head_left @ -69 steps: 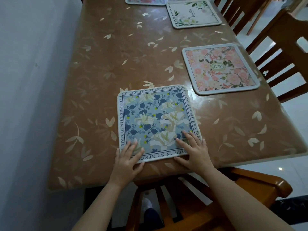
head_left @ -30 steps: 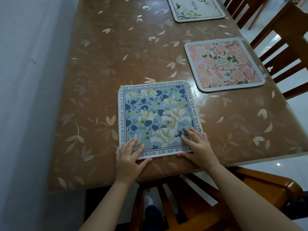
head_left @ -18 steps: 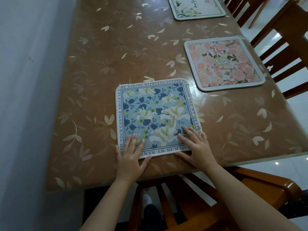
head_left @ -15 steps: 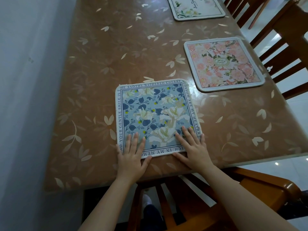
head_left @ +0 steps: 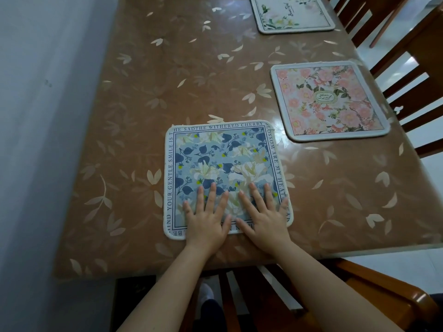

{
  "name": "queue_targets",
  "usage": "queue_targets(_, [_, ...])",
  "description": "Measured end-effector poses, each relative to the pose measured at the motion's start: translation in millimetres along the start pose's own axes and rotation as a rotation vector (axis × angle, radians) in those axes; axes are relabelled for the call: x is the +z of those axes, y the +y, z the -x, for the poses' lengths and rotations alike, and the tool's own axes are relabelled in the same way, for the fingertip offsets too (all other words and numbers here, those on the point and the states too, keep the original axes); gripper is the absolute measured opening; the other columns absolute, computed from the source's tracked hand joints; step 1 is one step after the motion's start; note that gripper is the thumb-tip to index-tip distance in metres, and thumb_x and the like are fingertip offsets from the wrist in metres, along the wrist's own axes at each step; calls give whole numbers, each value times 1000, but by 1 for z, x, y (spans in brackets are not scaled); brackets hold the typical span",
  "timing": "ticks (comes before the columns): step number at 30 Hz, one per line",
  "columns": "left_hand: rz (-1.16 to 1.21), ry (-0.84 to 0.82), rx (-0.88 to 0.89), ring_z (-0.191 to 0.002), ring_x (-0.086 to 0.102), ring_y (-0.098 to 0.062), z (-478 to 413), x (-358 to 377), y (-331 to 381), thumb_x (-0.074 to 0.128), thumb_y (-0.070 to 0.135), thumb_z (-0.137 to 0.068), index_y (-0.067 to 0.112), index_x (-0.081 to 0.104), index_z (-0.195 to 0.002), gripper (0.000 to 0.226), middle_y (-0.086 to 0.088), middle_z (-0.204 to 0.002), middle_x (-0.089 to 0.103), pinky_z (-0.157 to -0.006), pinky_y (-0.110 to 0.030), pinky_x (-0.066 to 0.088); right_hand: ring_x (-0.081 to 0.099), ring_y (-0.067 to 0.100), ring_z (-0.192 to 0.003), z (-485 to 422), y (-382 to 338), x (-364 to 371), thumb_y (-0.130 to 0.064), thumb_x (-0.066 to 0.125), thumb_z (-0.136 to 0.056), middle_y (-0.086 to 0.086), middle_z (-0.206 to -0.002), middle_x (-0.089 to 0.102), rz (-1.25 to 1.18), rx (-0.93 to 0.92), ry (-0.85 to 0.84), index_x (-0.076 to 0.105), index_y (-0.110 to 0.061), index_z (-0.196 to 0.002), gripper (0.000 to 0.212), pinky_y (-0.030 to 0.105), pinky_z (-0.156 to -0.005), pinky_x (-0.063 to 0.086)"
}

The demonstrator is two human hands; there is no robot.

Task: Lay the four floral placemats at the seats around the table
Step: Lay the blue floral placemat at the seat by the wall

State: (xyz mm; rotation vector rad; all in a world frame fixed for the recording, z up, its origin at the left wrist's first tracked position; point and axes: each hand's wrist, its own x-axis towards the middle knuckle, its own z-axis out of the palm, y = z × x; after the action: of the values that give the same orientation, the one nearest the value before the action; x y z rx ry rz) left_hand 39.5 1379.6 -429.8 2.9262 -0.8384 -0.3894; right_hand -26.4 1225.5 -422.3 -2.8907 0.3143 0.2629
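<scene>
Both hands, left hand (head_left: 206, 220) and right hand (head_left: 263, 221), press spread fingers (head_left: 212, 195) flat on the square blue floral fabric placemat (head_left: 223, 164) on the brown leaf-patterned counter (head_left: 167, 80).

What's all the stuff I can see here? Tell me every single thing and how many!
blue placemat: one, blue with white flowers and lettering round the border, near end of the table
pink placemat: one, pink flowers, right side
white placemat: one, white with green leaves, far right, cut off by the top edge
table: one, brown cover with pale leaf print, fills the middle
side chairs: at least two, brown wood, along the right side
near chair: one, brown wood, below the near edge
wall: one, pale, left
left hand: one, flat on the blue placemat's near edge
right hand: one, flat beside the left
</scene>
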Motion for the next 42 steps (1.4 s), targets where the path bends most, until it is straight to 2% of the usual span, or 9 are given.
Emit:
queue_targets(4, [7, 10, -45, -134, -29, -23, -17, -1, 1, 8, 52, -89, 38, -25, -134, 57, 4, -148, -27, -105, -61, -9, -20, 25, -138, -26, 1, -4, -67, 24, -85, -7, -152, -14, -3, -32, -3, -8, -42, -139, 67, 62, -102, -14])
queue_targets(9, [35, 51, -108, -135, -26, -19, -51, -9, 2, 4, 50, -89, 34, -20, -137, 56, 6, -149, -24, -106, -60, -5, -26, 23, -136, -66, 5, -10, -55, 24, -91, -7, -149, -21, -7, -75, 4, -11, -38, -138, 61, 63, -104, -12])
queue_targets(12, [56, 61, -136, -135, -26, -18, -74, -13, 0, 7, 48, -90, 36, -20, -135, 54, 6, -148, -24, -105, -60, -9, -27, 21, -135, -96, 8, -15, -50, 21, -93, -7, -150, -20, 0, -98, 8, -8, -35, -141, 58, 62, -104, -14])
queue_targets(14, [61, 77, -156, -135, -25, -18, -91, -16, -4, 6, 48, -90, 38, -17, -136, 53, 6, -151, -20, -105, -60, -10, -24, 20, -136, -119, 11, -19, -48, 21, -93, -7, -152, -15, -19, -106, 12, -5, -34, -142, 57, 60, -104, -15])
queue_targets(19, [27, 119, -173, -140, -11, -21, -131, -25, -16, 9, 51, -90, 39, -2, -142, 54, 4, -155, -7, -106, -61, 1, -16, 20, -140, -167, 20, -27, -47, 22, -93, -9, -155, -6, -47, -156, 39, 1, -36, -142, 54, 59, -106, -13])
queue_targets(26, [113, 176, -251, -140, -8, -17, -171, -37, -46, 18, 47, -93, 39, 6, -142, 51, 5, -155, -1, -108, -58, -3, -5, 21, -141, -184, 25, -33, -45, 26, -94, -8, -155, 6, -96, -150, 120, 14, -30, -143, 53, 59, -108, -7])
queue_targets(31, [83, 190, -261, -140, -7, -19, -145, -31, -42, 20, 47, -93, 35, 3, -143, 54, 3, -155, -4, -108, -56, -2, -8, 22, -141, -167, 22, -32, -48, 24, -93, -5, -155, 2, -86, -85, 131, 10, -30, -144, 56, 61, -107, -7])
queue_targets(37, [91, 188, -235, -140, -10, -17, -86, -22, -35, 24, 43, -95, 33, -2, -141, 54, 2, -155, -3, -109, -55, -2, -12, 23, -140, -123, 28, -26, -53, 22, -92, -4, -155, -3, -64, -106, 103, 4, -31, -143, 59, 58, -108, -5])
queue_targets(42, [50, 124, -218, -137, -21, -14, -34, -11, -25, 9, 63, -83, 40, -12, -138, 63, 7, -151, -17, -109, -52, -6, -18, 23, -139, -82, 30, -17, -62, 17, -88, -2, -155, -8, 6, -125, 84, -3, -34, -142, 64, 55, -109, -7])
